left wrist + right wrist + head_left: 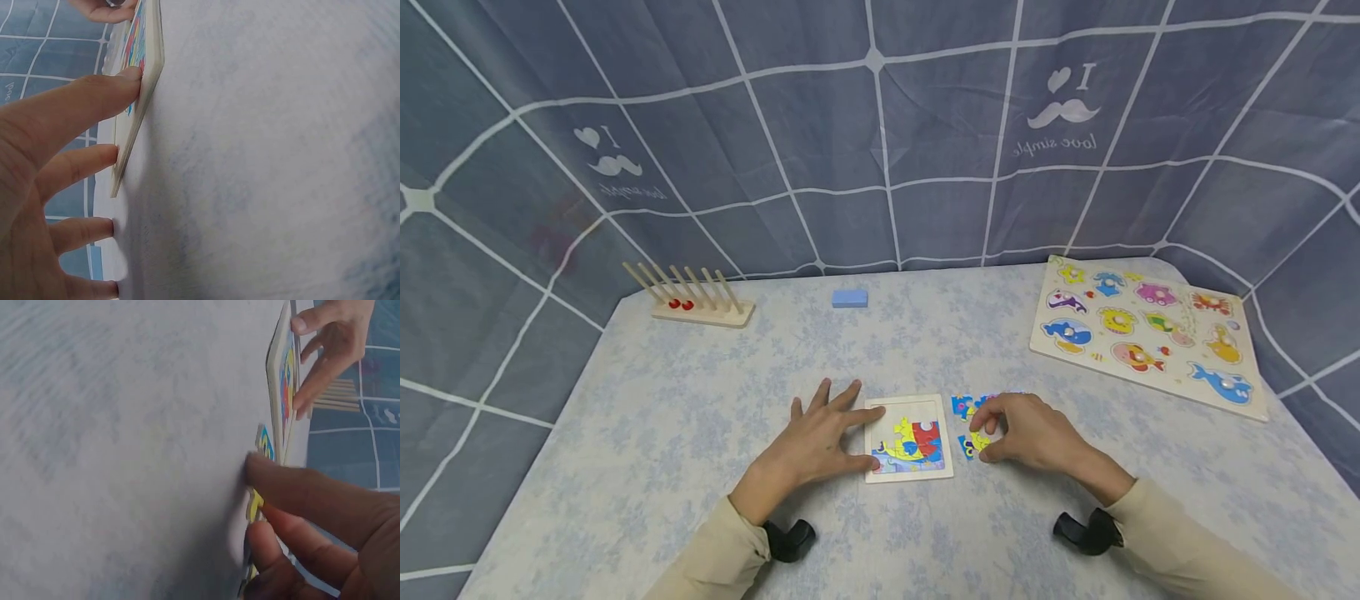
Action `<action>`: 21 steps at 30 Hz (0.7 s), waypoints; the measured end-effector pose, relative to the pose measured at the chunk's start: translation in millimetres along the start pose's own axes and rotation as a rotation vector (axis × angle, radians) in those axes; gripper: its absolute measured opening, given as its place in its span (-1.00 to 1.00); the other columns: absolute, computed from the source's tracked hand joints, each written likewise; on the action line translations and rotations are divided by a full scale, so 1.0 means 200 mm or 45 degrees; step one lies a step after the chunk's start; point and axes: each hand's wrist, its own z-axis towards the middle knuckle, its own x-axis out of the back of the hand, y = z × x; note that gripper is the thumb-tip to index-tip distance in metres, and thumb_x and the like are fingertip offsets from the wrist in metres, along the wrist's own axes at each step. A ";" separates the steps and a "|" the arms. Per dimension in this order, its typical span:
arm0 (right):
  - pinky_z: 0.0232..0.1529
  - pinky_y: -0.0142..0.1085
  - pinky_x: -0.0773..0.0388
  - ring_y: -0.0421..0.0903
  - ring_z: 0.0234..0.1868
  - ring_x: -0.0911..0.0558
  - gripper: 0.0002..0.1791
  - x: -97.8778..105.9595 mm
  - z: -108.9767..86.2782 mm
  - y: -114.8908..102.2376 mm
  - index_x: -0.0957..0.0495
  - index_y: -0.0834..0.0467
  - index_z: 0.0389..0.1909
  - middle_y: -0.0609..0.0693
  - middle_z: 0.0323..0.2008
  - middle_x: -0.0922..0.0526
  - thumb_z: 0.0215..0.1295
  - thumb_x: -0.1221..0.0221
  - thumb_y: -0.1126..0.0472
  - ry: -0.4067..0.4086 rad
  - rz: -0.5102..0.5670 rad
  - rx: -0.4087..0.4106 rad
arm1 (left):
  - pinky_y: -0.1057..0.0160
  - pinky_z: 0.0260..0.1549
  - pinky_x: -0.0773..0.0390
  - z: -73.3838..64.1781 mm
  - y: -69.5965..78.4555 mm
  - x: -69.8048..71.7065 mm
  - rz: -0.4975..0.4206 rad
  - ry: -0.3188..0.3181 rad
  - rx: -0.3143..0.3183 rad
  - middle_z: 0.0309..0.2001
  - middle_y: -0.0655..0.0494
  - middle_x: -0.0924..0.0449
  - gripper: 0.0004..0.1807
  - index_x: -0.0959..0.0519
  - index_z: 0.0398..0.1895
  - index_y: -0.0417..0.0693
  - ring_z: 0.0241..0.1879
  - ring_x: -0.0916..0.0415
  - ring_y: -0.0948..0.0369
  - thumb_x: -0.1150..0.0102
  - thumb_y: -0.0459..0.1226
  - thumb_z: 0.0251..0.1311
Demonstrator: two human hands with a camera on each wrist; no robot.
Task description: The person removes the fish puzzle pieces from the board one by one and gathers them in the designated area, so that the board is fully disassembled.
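Note:
A small wooden jigsaw tray (910, 477) lies on the table, its lower part and right side filled with red, yellow and blue pieces. My left hand (820, 437) is spread at its left side; the thumb (128, 78) and index finger rest on the frame's edge, the other fingertips on the cloth. Right of the tray are loose jigsaw pieces (962, 407), partly hidden under my right hand (1033, 429). Between the right thumb (265, 469) and curled index finger, a yellow jigsaw piece (254, 506) is pinched, low over the table.
A wooden peg stand (703, 312) with red beads stands at the back left. A blue block (850, 298) lies at the back middle. At the right is a large knob puzzle board (1138, 333) with sea animals. Grey checked curtains (940, 117) surround the table.

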 end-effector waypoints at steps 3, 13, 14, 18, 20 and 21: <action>-0.41 -0.25 -0.36 -0.21 -0.43 -0.46 -0.71 -0.01 0.00 0.00 -0.66 -0.03 -0.34 -0.20 -0.47 -0.54 -0.12 -0.52 0.19 0.024 0.006 0.018 | -0.60 0.11 0.07 0.00 0.00 0.00 -0.003 -0.004 0.001 0.49 -0.09 -0.13 -0.27 -0.53 0.29 0.31 0.43 0.12 -0.38 -0.46 0.13 -0.04; -0.43 -0.26 -0.33 -0.20 -0.47 -0.44 -0.71 -0.01 0.00 -0.02 -0.65 -0.01 -0.35 -0.20 -0.51 -0.51 -0.12 -0.53 0.17 0.051 -0.016 -0.030 | -0.61 0.11 0.07 0.00 0.00 0.00 -0.001 -0.001 -0.002 0.49 -0.10 -0.13 -0.27 -0.53 0.29 0.31 0.43 0.12 -0.40 -0.46 0.13 -0.04; -0.43 -0.26 -0.33 -0.20 -0.48 -0.44 -0.71 -0.01 0.00 -0.02 -0.65 0.00 -0.35 -0.20 -0.51 -0.51 -0.12 -0.53 0.17 0.052 -0.014 -0.029 | -0.61 0.11 0.07 0.00 0.00 0.00 0.000 0.001 -0.004 0.49 -0.10 -0.13 -0.27 -0.53 0.29 0.30 0.43 0.11 -0.40 -0.46 0.13 -0.04; -0.45 -0.25 -0.33 -0.20 -0.48 -0.44 -0.70 -0.01 0.00 -0.02 -0.65 0.00 -0.35 -0.20 -0.52 -0.51 -0.12 -0.53 0.16 0.052 -0.017 -0.026 | -0.61 0.11 0.07 0.00 0.00 0.00 -0.002 0.004 -0.007 0.49 -0.10 -0.14 -0.27 -0.54 0.28 0.30 0.43 0.11 -0.40 -0.46 0.13 -0.04; -0.46 -0.25 -0.33 -0.20 -0.49 -0.44 -0.70 -0.01 0.00 -0.02 -0.64 -0.01 -0.35 -0.20 -0.54 -0.50 -0.12 -0.53 0.15 0.052 -0.023 -0.029 | -0.61 0.11 0.07 0.00 0.00 0.00 -0.003 0.004 -0.007 0.49 -0.10 -0.14 -0.28 -0.54 0.28 0.30 0.43 0.11 -0.39 -0.46 0.13 -0.04; -0.46 -0.25 -0.33 -0.20 -0.49 -0.44 -0.70 -0.01 0.00 -0.02 -0.64 -0.01 -0.36 -0.20 -0.54 -0.50 -0.12 -0.53 0.15 0.051 -0.025 -0.032 | -0.61 0.11 0.07 0.00 0.00 0.00 -0.003 0.004 -0.007 0.49 -0.10 -0.14 -0.28 -0.54 0.28 0.30 0.43 0.11 -0.39 -0.46 0.13 -0.04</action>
